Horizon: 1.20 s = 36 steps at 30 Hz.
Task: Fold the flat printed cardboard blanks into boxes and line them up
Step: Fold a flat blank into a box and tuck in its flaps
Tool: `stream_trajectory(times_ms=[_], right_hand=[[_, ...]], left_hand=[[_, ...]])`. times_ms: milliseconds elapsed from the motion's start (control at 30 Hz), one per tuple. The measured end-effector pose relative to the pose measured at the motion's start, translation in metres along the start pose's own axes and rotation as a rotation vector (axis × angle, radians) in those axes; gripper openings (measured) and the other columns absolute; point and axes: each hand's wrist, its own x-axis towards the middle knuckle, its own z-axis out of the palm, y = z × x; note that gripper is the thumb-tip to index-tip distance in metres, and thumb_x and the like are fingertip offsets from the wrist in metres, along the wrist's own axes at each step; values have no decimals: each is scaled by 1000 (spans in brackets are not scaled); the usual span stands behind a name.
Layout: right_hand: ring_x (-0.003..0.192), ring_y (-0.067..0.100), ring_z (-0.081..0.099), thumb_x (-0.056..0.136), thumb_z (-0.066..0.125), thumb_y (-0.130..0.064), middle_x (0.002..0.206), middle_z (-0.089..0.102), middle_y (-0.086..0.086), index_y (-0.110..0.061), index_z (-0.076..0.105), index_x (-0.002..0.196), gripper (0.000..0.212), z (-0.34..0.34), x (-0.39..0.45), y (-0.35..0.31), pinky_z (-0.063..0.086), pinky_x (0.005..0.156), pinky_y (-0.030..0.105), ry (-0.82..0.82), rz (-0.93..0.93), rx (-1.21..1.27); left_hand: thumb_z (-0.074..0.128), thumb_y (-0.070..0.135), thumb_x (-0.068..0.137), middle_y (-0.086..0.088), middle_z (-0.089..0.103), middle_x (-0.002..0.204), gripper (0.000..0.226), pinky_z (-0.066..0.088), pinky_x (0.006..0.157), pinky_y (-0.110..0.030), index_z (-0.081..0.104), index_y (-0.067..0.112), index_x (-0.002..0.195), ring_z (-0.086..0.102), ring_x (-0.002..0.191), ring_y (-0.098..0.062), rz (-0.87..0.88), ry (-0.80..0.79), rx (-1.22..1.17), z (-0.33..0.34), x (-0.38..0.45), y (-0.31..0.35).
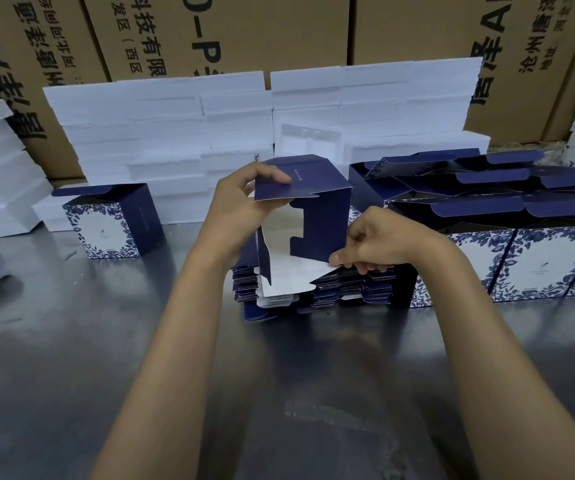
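Half-formed navy box [317,206], white inside, gripped by both hands.
Left hand [241,202] pinches its top flap; right hand [369,242] pinches a lower flap above the flat blank stack [313,292].

I see a grey metal tabletop [71,341] with dull overhead glare. Behind it, stacked white foam trays [161,133] form a low wall. Tall brown shipping cartons [279,32] with black Chinese print close off the back.
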Motion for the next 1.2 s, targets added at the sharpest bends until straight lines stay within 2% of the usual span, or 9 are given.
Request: stream_trajectory(times_ms=[133,267,400,567,700,867,967,1067,1200], right_hand=[[41,6,51,86,79,-40,55,69,0,-13,70,62,37,-9,-4,-3,42,44,15,54,-15,22],[45,2,51,89,76,-36,52,65,-2,-14,67,64,35,-7,-7,-4,42,54,18,71,-3,-9],[42,3,51,89,76,-42,53,65,-2,-13,69,64,38,-10,-7,-8,42,46,16,104,-3,26],[43,-3,52,91,73,-40,46,60,-9,-9,67,71,38,-13,-10,-8,38,56,21,126,-1,-11],[46,1,52,87,76,-47,51,64,-5,-12,70,66,41,-18,-11,-10,41,51,16,187,-18,10],[47,5,43,88,77,-37,47,51,-7,-5,62,66,42,-23,-12,-13,43,60,28,270,-99,66],[47,1,47,89,75,-43,46,54,-10,-8,68,68,41,-23,-14,-15,44,61,22,291,-84,91],[46,-1,46,89,76,-35,53,54,-11,-14,66,69,31,-30,-19,-22,37,52,11,350,-97,63],[58,-5,55,90,66,-19,74,67,-12,-22,69,82,9,-46,-32,-32,43,58,11,534,-165,135]], left_hand=[[76,-1,82,29,71,88,25,50,81,-12,69,23,85,65,92,7,-2,-9,-2,-1,0,-1],[76,-3,81,25,71,93,26,50,83,-13,69,22,84,65,95,6,2,-26,6,1,0,-2],[76,-3,81,28,71,88,26,52,87,-17,69,22,85,66,92,5,4,0,-1,1,2,-2],[76,-4,81,27,71,91,27,51,82,-13,69,23,83,66,92,8,-8,-18,-3,3,1,-4],[75,-3,82,29,71,90,26,52,86,-14,69,22,86,65,92,9,-2,-11,10,3,0,-2],[74,-1,84,30,71,92,24,53,84,-14,69,22,88,65,91,9,-8,-34,13,-2,-1,-3],[74,-2,84,29,70,95,25,52,87,-16,70,22,88,65,95,9,-7,-51,21,-3,-1,-2],[73,-3,84,28,70,99,26,53,93,-23,70,23,89,64,101,8,-12,-61,28,-3,-1,-2],[73,-1,85,25,70,103,26,52,95,-28,71,25,88,64,104,5,-13,-64,26,-3,-1,-2]])
